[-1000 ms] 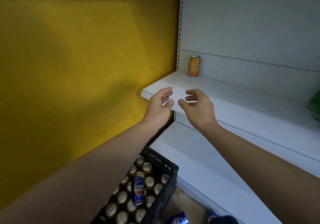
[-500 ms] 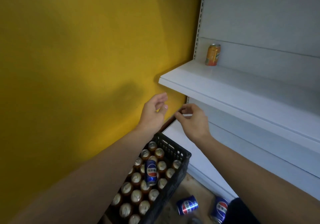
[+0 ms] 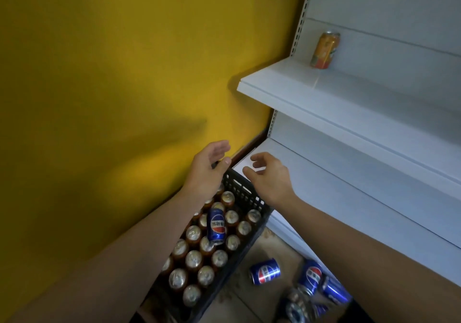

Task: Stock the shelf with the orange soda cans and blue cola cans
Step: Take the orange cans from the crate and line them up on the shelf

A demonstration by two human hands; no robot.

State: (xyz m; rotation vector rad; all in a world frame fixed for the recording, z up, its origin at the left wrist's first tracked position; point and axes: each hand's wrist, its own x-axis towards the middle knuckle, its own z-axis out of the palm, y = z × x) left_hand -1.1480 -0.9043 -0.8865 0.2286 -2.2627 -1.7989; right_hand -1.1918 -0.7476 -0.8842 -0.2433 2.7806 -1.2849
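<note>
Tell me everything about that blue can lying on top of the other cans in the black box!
The blue can looks like shiny metal, with a round red, white and blue logo and white lettering on its side. It lies tipped over on the silvery tops of the upright cans inside the black plastic crate, near the middle. Only those cans seem to touch it. The left hand and right hand hover near the crate's far end, open, holding nothing.

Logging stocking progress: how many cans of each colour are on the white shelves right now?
Orange metal soda cans: 1, upright on the upper white metal shelf.
Blue metal cola cans: 0 shelved; those seen lie in the black plastic crate or on the floor.
Total: 1.
</note>
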